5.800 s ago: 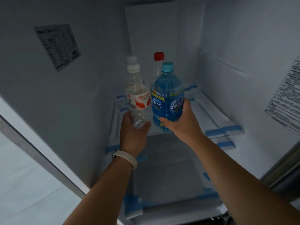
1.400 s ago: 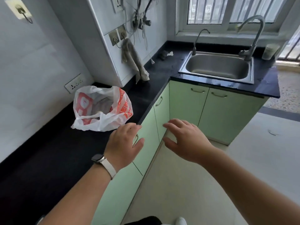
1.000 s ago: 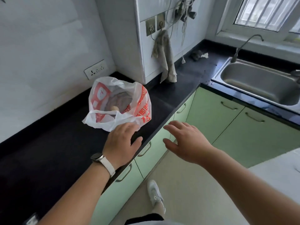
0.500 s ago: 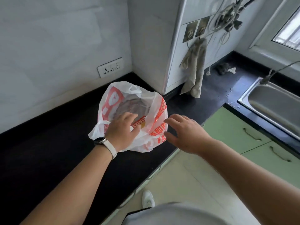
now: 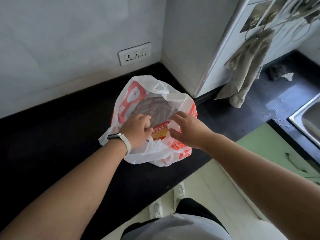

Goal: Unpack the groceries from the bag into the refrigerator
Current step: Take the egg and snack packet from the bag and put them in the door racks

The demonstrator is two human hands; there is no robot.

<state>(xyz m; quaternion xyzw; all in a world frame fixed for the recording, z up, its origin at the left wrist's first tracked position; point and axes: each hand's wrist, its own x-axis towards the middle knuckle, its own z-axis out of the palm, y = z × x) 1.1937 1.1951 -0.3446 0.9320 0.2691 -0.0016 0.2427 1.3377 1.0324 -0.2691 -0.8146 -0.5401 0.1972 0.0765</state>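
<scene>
A white plastic grocery bag [image 5: 166,153] with red print stands open on the black countertop [image 5: 57,135]. Inside lies a packet with a red and yellow label [image 5: 160,131] over a dark flat pack [image 5: 154,108]. My left hand [image 5: 136,130], with a watch on its wrist, is inside the bag's mouth, its fingers and thumb curled at the labelled packet's left edge. My right hand [image 5: 187,129] hovers over the bag's right rim with its fingers spread, holding nothing. The refrigerator is out of view.
A wall socket [image 5: 134,54] sits behind the bag. To the right a grey cloth [image 5: 247,66] hangs from a white wall column, with a steel sink [image 5: 310,118] beyond it. Green cabinet fronts [image 5: 277,153] and a pale floor lie below the counter edge.
I have turned from the refrigerator to the counter. Both hands have moved forward to the bag, and my left hand has gone deeper inside and curled onto the labelled packet.
</scene>
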